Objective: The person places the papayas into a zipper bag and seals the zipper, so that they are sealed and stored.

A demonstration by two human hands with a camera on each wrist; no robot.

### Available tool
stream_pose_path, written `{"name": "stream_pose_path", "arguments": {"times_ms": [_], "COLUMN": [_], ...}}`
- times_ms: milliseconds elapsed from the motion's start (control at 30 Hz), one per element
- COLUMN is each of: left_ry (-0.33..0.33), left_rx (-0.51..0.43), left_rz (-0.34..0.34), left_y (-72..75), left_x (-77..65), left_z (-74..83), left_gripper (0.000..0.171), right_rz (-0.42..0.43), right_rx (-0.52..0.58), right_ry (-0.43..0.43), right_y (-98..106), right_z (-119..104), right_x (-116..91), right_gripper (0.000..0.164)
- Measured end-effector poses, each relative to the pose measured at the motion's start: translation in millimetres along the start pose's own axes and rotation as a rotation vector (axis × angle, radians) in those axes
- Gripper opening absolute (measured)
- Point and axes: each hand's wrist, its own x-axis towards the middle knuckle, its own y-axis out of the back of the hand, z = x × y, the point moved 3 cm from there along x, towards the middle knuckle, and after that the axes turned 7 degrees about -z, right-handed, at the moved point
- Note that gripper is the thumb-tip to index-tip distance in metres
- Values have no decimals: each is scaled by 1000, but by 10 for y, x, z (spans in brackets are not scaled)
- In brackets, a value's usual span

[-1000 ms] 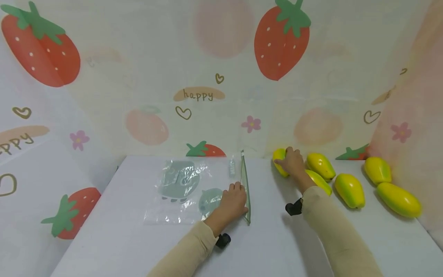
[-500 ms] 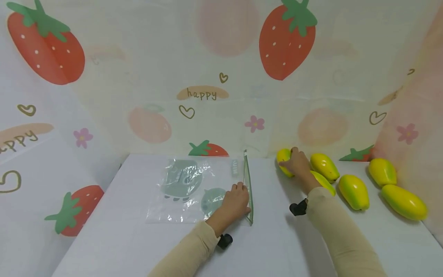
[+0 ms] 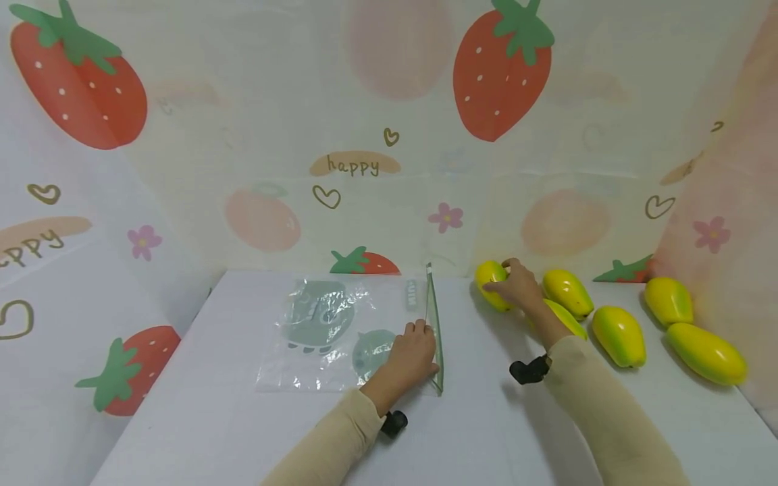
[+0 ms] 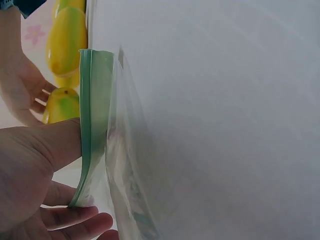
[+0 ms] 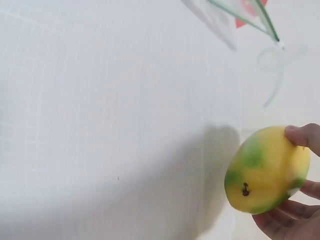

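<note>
Right hand (image 3: 521, 289) shifts gripped yellow-green oval fruit (image 3: 490, 283) leftward.
Left hand (image 3: 412, 352) pinches clear plastic bag (image 3: 331, 331); white table (image 3: 206, 418), strawberry-printed wall (image 3: 273, 115).

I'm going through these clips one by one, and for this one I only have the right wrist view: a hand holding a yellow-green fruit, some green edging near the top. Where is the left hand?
Observer: In the head view, the left hand is at the green-trimmed mouth of a clear bag lying flat.

Reviewer: Is this the only fruit?

Observer: No, five more mango-like fruits sit on the right side of the table.

Reviewer: Anything printed on the bag?

Observer: Yes, two pale green cartoon figures show on it, one partly behind the hand.
</note>
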Motion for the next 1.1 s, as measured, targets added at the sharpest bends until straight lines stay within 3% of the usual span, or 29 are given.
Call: {"name": "stream_pose_path", "arguments": {"times_ms": [233, 433, 567, 867, 1100], "left_ry": [3, 1, 14, 22, 36], "left_rx": [-31, -83, -114, -53, -79], "left_rz": [16, 14, -1, 6, -42], "left_y": [-26, -55, -55, -46, -66], "left_x": [-8, -19, -20, -1, -14], "left_z": [-22, -38, -46, -82, -87], "left_gripper": [67, 67, 70, 65, 69], "right_rz": [-17, -40, -67, -83, -113], "right_rx": [151, 203, 225, 234, 240], "right_ry": [49, 115, 144, 181, 184], "right_y": [-134, -228, -277, -373, -546], "right_z": [-19, -83, -122, -239, -316], "right_x": [-138, -278, -324, -330, -310], "right_gripper": [78, 77, 76, 74, 71]}}
